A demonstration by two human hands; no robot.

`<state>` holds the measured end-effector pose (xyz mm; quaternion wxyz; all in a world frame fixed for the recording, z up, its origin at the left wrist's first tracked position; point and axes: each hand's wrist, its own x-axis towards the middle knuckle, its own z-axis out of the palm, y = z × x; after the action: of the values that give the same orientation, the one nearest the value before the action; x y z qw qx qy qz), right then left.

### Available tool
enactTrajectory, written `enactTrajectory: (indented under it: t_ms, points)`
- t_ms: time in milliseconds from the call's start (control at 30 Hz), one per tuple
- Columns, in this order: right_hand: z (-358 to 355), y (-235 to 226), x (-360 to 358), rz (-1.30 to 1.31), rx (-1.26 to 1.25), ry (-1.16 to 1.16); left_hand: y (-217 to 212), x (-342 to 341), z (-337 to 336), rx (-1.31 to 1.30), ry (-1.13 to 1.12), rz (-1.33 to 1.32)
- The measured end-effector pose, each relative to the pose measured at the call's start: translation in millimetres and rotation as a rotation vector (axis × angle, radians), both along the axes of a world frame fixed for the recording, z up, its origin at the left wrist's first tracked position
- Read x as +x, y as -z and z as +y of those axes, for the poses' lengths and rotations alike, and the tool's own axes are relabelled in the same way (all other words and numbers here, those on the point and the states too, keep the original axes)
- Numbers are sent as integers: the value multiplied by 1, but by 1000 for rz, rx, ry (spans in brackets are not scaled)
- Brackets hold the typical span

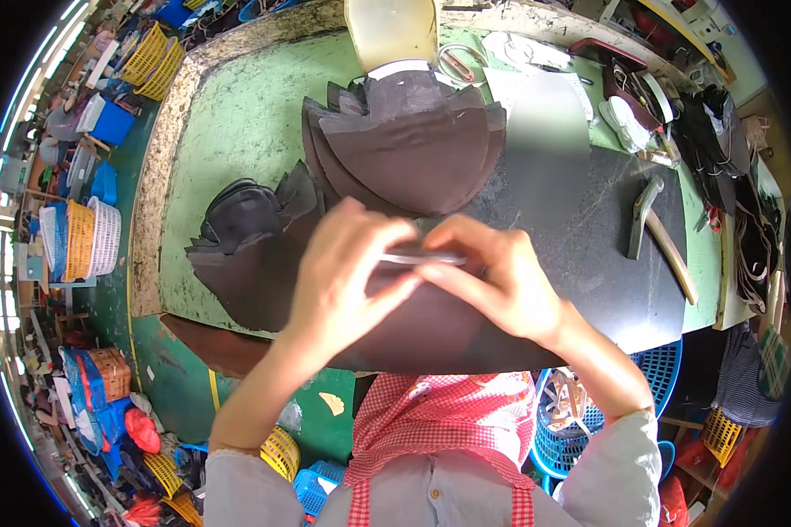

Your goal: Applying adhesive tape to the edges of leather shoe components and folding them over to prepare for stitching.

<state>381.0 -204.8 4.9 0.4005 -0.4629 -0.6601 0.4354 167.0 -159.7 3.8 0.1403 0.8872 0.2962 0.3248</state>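
Both my hands are raised over the front of the workbench, fingers closed in a pinch. Between them is a thin dark piece with a pale edge (424, 259), seen nearly edge-on and blurred. My left hand (343, 268) grips its left end and my right hand (501, 277) its right end. Below the hands lies a large dark brown leather sheet (395, 338) along the bench's front edge. Just beyond them rests a stack of rounded brown leather pieces (413, 154) with jagged grey edges. Left of my left hand is a small pile of black leather pieces (242, 215).
A wooden-handled hammer (670, 255) lies on a black board (602, 228) to the right. Behind it are a roll of white tape (624, 123) and other tools. A blue basket (558, 439) with scraps stands below the bench. Shelves with baskets (105, 237) line the left.
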Motion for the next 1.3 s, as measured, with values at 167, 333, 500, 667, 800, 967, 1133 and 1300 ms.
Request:
enactTrajectory:
  t_ms: [167,333,500,667,800,967,1133,1300]
  points:
    - [-42,12,32,88,-799,-444,14,24,-36,-131,334,-84]
    - [-64,-4,34,-140,-11,46,5,19,-55,-678,231,-36]
    - [-61,1,45,369,-1010,-195,2,12,-50,-1513,295,-163]
    - [-58,5,49,438,-953,-486,9,4,-52,-1720,301,-286]
    - [-65,24,35,-38,-270,106,25,8,-41,-612,84,-43]
    - [-59,44,30,-345,324,143,35,14,-26,-108,117,26]
    - [-55,46,37,-406,535,5,37,9,-22,119,351,18]
    - [-57,40,43,-485,604,-58,38,8,-27,74,348,111]
